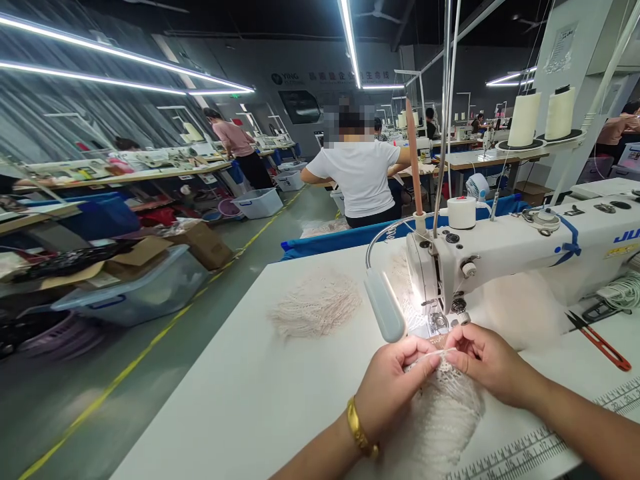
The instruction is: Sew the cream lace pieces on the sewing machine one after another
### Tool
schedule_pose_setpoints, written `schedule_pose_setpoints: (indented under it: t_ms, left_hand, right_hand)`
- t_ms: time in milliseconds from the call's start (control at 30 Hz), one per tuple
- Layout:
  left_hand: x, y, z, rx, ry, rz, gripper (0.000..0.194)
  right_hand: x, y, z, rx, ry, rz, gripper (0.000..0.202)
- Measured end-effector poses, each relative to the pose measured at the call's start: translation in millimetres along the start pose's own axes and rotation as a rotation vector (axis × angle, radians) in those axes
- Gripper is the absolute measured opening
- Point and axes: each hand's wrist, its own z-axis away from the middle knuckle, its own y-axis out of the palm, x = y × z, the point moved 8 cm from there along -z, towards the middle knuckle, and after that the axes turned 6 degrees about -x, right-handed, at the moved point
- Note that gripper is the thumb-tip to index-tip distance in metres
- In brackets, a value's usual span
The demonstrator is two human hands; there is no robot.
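Note:
Just in front of the sewing machine's needle area, my left hand (400, 373) and my right hand (487, 360) pinch the top edge of a piece of cream lace (443, 427). Their fingertips nearly meet. The lace hangs from them toward the table's front edge. The white sewing machine (505, 233) stands behind my hands, its needle area lit. A pile of similar lace (317, 303) lies on the white table (240, 393), left of the machine. A gold bracelet is on my left wrist.
Orange-handled snips (600, 340) lie right of the machine's needle area. A ruler strip (530, 450) runs along the table's front. A grey lamp head (385, 307) hangs beside the needle area. A person in a white shirt (357, 173) sits beyond the table. Plastic bins (135, 293) stand at left.

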Motion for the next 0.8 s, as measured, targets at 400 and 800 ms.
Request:
schedule_pose_setpoints:
  t_ms: [400,800]
  left_hand:
    - [4,3.0,-1,0.022,-0.011,-0.039,0.037]
    - [-49,-28.3,9,0.291,0.089,-0.265,0.023]
  right_hand:
    - [3,-4,1,-0.017,-0.043,0.057,0.023]
    - [52,32,34,0.072,-0.131,0.284,0.021]
